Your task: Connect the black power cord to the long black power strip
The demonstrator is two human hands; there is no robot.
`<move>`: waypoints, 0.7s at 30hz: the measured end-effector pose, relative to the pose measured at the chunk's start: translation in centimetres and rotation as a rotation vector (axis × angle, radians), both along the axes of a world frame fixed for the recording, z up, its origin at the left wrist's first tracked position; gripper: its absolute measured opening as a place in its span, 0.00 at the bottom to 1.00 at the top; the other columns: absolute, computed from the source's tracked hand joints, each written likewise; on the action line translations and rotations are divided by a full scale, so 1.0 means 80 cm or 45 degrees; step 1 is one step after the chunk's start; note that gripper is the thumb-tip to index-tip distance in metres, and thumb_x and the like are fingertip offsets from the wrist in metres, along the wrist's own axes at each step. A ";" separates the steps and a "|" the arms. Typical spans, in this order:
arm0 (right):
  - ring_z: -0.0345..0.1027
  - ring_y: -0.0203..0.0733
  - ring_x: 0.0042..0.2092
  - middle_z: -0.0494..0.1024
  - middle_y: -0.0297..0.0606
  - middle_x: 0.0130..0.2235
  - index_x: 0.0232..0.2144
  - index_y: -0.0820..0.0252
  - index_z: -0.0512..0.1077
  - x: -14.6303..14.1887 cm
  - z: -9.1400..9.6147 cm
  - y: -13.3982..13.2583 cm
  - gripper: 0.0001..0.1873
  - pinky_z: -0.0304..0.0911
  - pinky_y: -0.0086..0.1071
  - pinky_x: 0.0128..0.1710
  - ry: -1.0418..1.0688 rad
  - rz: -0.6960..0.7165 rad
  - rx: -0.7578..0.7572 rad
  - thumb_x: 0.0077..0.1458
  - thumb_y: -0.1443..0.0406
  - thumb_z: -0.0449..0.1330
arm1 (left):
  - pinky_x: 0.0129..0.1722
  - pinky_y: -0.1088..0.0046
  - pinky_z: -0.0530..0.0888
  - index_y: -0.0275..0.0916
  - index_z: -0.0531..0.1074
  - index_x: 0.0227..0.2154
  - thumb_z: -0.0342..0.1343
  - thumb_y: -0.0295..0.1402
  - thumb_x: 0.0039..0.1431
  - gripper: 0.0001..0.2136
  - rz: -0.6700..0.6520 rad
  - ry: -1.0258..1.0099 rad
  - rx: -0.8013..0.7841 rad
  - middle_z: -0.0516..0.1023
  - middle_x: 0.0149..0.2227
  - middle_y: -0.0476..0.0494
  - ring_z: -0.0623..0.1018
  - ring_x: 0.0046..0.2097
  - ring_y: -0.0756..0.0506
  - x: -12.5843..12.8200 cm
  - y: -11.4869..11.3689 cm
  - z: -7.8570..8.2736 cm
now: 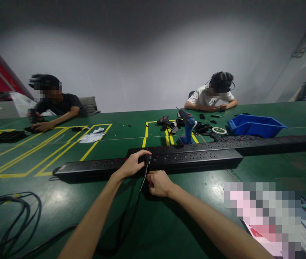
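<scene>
A long black power strip [196, 160] with red switches lies across the green table [61, 201]. My left hand [133, 164] rests on top of the strip, its fingers pinched on a black plug [147, 158] seated in one socket. The plug's black cable [138, 196] runs down toward me between my arms. My right hand [158, 182] is curled closed just in front of the strip, beside the cable; what it holds, if anything, is hidden.
A second long strip [263, 142] lies behind. A blue drill [187, 126], black parts, a tape roll [219, 131] and a blue bin [254, 125] stand farther back. Two other people sit at the far edge. Coiled black cable [10, 216] lies at the near left.
</scene>
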State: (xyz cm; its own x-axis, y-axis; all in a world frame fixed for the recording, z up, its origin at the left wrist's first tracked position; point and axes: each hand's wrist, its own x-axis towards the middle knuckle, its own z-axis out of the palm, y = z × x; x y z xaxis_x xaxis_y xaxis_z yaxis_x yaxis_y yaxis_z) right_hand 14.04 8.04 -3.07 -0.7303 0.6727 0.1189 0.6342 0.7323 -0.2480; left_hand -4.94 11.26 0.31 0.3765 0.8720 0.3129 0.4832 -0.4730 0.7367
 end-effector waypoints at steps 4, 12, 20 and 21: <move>0.69 0.41 0.33 0.78 0.38 0.38 0.29 0.60 0.71 -0.001 0.002 -0.001 0.05 0.50 0.31 0.28 -0.030 -0.003 0.001 0.48 0.67 0.56 | 0.54 0.62 0.71 0.41 0.71 0.49 0.59 0.34 0.56 0.17 -0.017 -0.056 -0.047 0.77 0.48 0.43 0.76 0.50 0.43 -0.001 0.002 -0.004; 0.71 0.42 0.36 0.78 0.39 0.40 0.32 0.60 0.73 -0.002 0.006 -0.003 0.07 0.51 0.31 0.29 -0.079 -0.019 -0.017 0.48 0.67 0.57 | 0.56 0.62 0.70 0.40 0.71 0.49 0.59 0.33 0.56 0.17 -0.011 -0.137 -0.051 0.76 0.49 0.43 0.75 0.52 0.43 -0.002 0.005 -0.013; 0.71 0.43 0.35 0.78 0.39 0.39 0.30 0.60 0.72 -0.002 0.004 -0.003 0.06 0.50 0.31 0.28 -0.055 -0.014 0.001 0.47 0.66 0.57 | 0.57 0.61 0.70 0.41 0.72 0.48 0.60 0.35 0.55 0.17 0.010 -0.138 -0.029 0.77 0.49 0.43 0.75 0.52 0.42 -0.001 0.006 -0.015; 0.71 0.43 0.35 0.78 0.39 0.39 0.30 0.60 0.72 -0.002 0.003 -0.002 0.06 0.50 0.31 0.28 -0.054 -0.009 -0.003 0.47 0.66 0.57 | 0.57 0.61 0.69 0.41 0.72 0.48 0.61 0.35 0.55 0.17 0.012 -0.139 -0.028 0.77 0.49 0.43 0.75 0.52 0.42 -0.001 0.006 -0.015</move>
